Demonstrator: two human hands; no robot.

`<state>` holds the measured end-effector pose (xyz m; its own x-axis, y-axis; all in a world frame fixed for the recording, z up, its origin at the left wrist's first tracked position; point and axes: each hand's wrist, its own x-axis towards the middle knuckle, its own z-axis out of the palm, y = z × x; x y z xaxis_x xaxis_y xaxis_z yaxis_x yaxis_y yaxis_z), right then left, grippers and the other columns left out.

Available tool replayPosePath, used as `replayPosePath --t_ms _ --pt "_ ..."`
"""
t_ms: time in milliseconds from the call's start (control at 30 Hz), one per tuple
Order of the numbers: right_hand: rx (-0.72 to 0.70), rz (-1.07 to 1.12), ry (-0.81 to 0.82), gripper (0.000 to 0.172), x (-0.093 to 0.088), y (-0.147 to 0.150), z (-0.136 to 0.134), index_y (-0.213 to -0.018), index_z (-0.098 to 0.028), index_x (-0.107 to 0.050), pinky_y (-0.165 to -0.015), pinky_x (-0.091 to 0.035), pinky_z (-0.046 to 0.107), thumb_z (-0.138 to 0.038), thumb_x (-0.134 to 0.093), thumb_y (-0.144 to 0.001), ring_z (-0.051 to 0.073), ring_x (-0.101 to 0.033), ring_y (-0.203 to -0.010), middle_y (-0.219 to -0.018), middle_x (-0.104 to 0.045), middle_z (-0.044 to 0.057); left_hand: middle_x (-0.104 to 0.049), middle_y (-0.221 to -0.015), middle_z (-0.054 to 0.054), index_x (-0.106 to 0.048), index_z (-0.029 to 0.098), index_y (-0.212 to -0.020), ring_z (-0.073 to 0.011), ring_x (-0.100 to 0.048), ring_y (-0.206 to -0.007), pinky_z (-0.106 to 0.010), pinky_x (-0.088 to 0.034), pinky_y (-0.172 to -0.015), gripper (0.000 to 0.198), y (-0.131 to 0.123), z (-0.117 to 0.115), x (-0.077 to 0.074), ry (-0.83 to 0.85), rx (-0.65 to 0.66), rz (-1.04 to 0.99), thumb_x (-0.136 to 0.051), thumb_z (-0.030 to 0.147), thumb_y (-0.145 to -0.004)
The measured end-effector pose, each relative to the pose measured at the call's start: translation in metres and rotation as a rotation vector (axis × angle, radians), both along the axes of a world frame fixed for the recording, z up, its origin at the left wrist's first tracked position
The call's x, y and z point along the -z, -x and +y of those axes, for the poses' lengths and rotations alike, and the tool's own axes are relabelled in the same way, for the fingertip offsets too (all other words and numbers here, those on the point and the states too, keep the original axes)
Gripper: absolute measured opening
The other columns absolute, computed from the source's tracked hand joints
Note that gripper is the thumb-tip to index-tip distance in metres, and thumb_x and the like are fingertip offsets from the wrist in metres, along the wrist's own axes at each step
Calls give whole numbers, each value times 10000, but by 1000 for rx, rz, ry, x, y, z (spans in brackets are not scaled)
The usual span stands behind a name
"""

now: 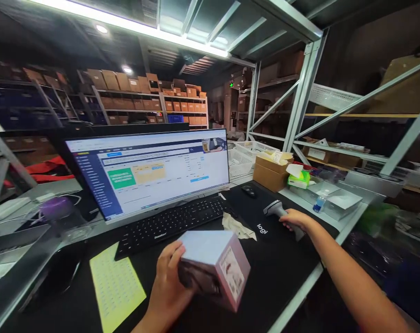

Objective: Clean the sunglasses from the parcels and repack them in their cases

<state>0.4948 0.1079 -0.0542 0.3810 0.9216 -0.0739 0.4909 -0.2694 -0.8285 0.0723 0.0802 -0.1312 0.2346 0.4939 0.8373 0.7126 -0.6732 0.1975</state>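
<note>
One box [213,263]: lower centre of frame, tilted, above black mat [279,261], clasped from its left side by left hand [170,289].
One scanner [275,208]: right of centre, handle wrapped firmly by right hand [295,218].
Risk: possibly slipping of box, held on one side only; possibly sweeping crumpled paper [238,226] between both hands.
Further out: one keyboard [175,224], one monitor [147,171], one mouse [248,190], one yellow sheet [114,286] at lower left.

dim room, bright ceiling strip light [126,23] glaring; edges stretched, right corner perhaps motion-blurred.
</note>
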Motion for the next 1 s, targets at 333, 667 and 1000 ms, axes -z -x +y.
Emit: replayPosePath --t_ms 333,667,1000 --pt "-476 473 -4 447 1 76 -94 -991 -178 -600 -585 -507 304 -444 -787 -685 177 -647 -615 -715 -684 23 -505 -1292 -197 -362 128 -1412 -393 -492 -1218 -607 -454 -1032 709 40 41 4 58 -339 -62 -633 376 -805" --pt "-570 733 158 420 4 124 -93 -965 -114 -674 -525 -414 237 -179 -681 -550 105 -522 -528 -625 -665 1 -465 -1320 -201 -326 161 -1436 -397 -460 -1253 -619 -420 -1060 752 39 35 3 0 -266 -40 -693 317 -798" --pt "-349 518 154 499 3 129 -106 -1068 -155 -600 -546 -454 268 -216 -707 -585 148 -582 -578 -648 -648 -30 -446 -1323 -160 -323 241 -1421 -378 -459 -1268 -613 -425 -1063 701 39 30 0 -49 -190 28 -693 236 -825"
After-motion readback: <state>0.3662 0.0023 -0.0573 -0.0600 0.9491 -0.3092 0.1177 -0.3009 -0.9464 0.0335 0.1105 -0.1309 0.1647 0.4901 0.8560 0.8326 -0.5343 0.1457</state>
